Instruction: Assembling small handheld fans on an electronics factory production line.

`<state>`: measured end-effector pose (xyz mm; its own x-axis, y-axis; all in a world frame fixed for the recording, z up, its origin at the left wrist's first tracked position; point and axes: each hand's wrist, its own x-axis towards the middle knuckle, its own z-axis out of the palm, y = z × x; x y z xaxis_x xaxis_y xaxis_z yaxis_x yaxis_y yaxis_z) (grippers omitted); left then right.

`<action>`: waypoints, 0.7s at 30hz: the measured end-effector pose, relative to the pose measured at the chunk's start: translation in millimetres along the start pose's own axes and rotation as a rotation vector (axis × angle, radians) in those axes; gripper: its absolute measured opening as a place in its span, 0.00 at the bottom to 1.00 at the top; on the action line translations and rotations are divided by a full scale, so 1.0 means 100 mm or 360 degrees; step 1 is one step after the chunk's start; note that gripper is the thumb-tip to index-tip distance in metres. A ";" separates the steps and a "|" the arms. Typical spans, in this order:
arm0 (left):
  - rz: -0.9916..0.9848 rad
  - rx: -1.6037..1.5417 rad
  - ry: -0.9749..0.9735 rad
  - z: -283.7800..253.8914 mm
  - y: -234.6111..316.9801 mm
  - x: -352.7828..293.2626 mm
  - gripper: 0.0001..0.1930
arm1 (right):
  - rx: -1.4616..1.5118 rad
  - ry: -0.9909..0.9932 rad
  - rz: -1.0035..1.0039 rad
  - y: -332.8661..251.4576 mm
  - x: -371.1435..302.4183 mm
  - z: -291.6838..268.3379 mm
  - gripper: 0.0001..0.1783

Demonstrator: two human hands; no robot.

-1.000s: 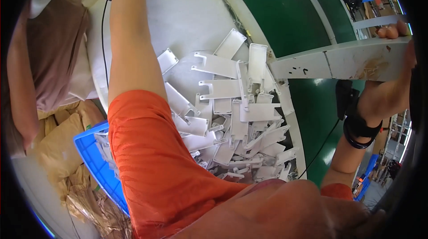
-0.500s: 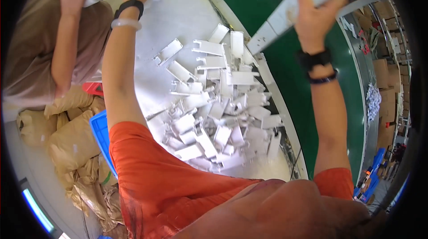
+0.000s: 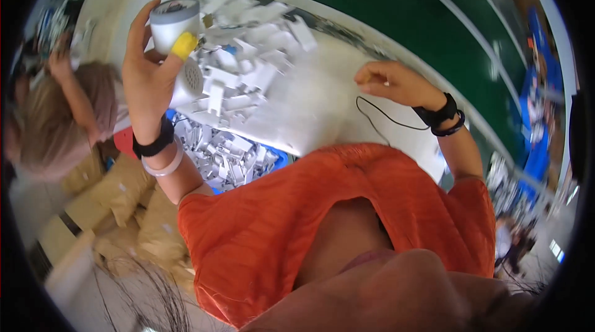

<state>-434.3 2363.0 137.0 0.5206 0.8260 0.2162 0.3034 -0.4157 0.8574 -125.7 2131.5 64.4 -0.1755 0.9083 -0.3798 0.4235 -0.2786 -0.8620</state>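
My left hand [image 3: 152, 75] is closed around a white cylindrical housing [image 3: 173, 31] with a grey rim, raised at the left. Small dark parts show in its top. A yellow wrap [image 3: 185, 46] covers the thumb tip. Just below the thumb is another white round part [image 3: 189, 81] with a perforated end; whether it joins the housing I cannot tell. Thin wires with a small blue piece [image 3: 230, 49] appear beside the thumb. My right hand [image 3: 393, 83] is over the table at the right, fingers loosely bent and apart, holding nothing. A black cable [image 3: 390, 115] loops just below it.
White plastic parts [image 3: 254, 53] lie heaped on the pale table [image 3: 322, 106]. A blue crate [image 3: 282, 160] filled with similar pieces sits at its near edge. Brown sacks [image 3: 124, 189] are piled at the lower left. Another person [image 3: 68, 115] is at the far left.
My view has turned, so the heap now lies further left. My left hand has come nearer with the housing. My right hand has left the long pale beam and lowered over the table.
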 end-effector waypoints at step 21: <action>0.0901 0.1159 -0.1092 4.87 0.61 -2.88 0.35 | 0.0308 0.1200 0.0428 1.98 -3.91 2.55 0.14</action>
<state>-177.2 1914.2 -100.2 0.9868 0.1617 -0.0071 0.1600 -0.9673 0.1968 -199.5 1641.5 -43.6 0.5834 0.7492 -0.3137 0.1929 -0.5030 -0.8425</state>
